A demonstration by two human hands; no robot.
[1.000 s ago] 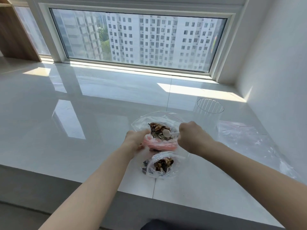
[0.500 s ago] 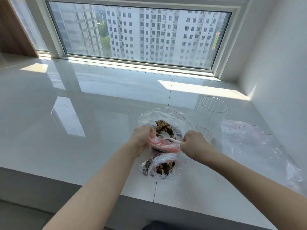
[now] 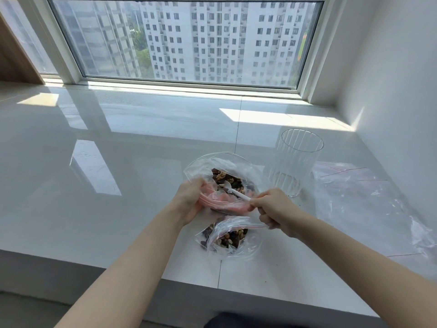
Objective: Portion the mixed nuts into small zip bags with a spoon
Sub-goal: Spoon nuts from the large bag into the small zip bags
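Observation:
A large clear bag (image 3: 250, 169) lies open on the white sill, with mixed nuts (image 3: 227, 179) inside. My left hand (image 3: 190, 201) grips the near left edge of a pink-tinted bag (image 3: 220, 201) held at the large bag's mouth. My right hand (image 3: 275, 210) pinches the handle of a small white spoon (image 3: 234, 190), whose bowl rests among the nuts. A small zip bag (image 3: 227, 237) holding nuts lies just in front of my hands, near the sill's edge.
An empty ribbed clear cup (image 3: 294, 159) stands right of the large bag. Several empty zip bags (image 3: 364, 204) lie flat further right, against the white wall. The sill's front edge (image 3: 165, 276) runs below the small bag. A wide window (image 3: 189, 39) lies behind.
The spoon's bowl has stayed in the nuts while my right hand shifted slightly right and toward me. My left hand keeps its grip on the pink-tinted bag. The camera has tilted.

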